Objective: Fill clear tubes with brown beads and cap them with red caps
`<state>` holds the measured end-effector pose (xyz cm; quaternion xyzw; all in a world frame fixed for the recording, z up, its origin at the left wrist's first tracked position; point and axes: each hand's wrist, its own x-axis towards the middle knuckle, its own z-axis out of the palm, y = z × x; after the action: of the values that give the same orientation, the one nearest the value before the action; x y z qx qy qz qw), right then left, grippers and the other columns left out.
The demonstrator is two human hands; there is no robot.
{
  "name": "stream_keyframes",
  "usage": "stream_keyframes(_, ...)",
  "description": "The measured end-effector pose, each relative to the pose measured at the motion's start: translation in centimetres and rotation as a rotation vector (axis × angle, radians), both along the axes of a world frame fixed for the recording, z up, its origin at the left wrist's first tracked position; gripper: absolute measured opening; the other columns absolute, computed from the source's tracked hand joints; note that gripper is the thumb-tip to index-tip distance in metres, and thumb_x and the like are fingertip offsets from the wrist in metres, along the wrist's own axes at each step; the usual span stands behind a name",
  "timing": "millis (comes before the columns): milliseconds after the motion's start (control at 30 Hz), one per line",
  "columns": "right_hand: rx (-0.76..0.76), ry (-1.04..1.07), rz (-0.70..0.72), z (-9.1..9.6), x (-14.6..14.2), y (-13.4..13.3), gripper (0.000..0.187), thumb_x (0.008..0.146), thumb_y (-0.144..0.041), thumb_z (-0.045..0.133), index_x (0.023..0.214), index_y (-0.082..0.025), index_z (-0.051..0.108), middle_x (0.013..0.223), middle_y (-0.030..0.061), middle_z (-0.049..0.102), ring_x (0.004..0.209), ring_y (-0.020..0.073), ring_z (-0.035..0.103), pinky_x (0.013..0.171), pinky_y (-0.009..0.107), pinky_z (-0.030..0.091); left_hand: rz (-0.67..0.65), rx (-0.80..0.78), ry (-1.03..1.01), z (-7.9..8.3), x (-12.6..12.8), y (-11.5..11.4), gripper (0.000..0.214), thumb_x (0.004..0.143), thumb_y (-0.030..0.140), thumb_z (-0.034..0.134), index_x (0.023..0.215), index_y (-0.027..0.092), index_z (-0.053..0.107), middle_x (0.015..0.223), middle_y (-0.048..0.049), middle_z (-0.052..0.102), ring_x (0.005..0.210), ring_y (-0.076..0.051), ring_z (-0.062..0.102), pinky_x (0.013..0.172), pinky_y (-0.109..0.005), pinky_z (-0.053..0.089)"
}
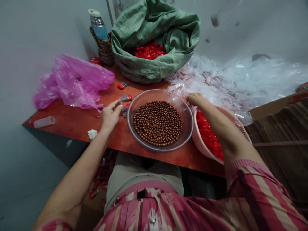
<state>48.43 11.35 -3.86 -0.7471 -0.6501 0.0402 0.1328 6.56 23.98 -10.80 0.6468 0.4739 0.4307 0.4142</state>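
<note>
My left hand (111,116) is left of the bowl, thumb and forefinger slightly apart. Its fingertips are by the end of a small clear tube with a red cap (125,98), which holds dark contents. Another capped tube (124,110) lies partly behind the bowl's rim. The wide see-through bowl (130,128) contains many shiny brown beads (158,123). Across the bowl, my right hand (196,99) is closed at the near edge of a heap of clear plastic tubes (211,80). Whatever its fingers hold is hidden.
A pink basket (199,146) of red caps (208,134) stands right of the bowl. Behind it sits a green sack (146,72) with red pieces. Purple plastic (74,81), a flask (98,27) and a loose tube (44,122) are on the left; cardboard (276,128) is at right.
</note>
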Motion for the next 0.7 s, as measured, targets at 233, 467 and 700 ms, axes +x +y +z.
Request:
stream_keyframes(233,-0.032,-0.08,0.002,3.9,-6.3,-1.0,0.03,0.083,-0.023,0.061,0.111,-0.013,0.06,0.098,0.0121,0.072,0.08,0.0214,0.066,0.067,0.03,0.046,-0.164,0.234,-0.049,5.2,1.3,-5.5,0.029,0.085,0.031,0.06,0.109,0.019,0.07,0.111,-0.006,0.073,0.107,-0.02,0.065,0.102,-0.036,0.047)
stream_keyframes(467,-0.307,-0.556,0.652,2.5,-16.2,-2.2,0.019,0.087,-0.005,0.048,0.086,-0.01,0.067,0.086,0.0156,0.069,0.081,0.0248,0.063,0.069,0.035,0.044,-0.292,0.341,0.002,5.1,3.0,-8.6,0.027,0.087,0.025,0.061,0.112,0.019,0.069,0.109,-0.0068,0.073,0.114,-0.021,0.061,0.111,-0.043,0.037)
stream_keyframes(700,-0.462,-0.181,0.846,-0.3,-21.9,-2.3,0.021,0.079,0.002,0.052,0.086,-0.01,0.067,0.084,0.0096,0.07,0.075,0.0161,0.061,0.068,0.027,0.044,-0.273,0.354,0.081,4.9,3.4,-8.6,0.026,0.088,0.021,0.057,0.112,0.019,0.068,0.108,-0.006,0.073,0.107,-0.019,0.064,0.114,-0.044,0.032)
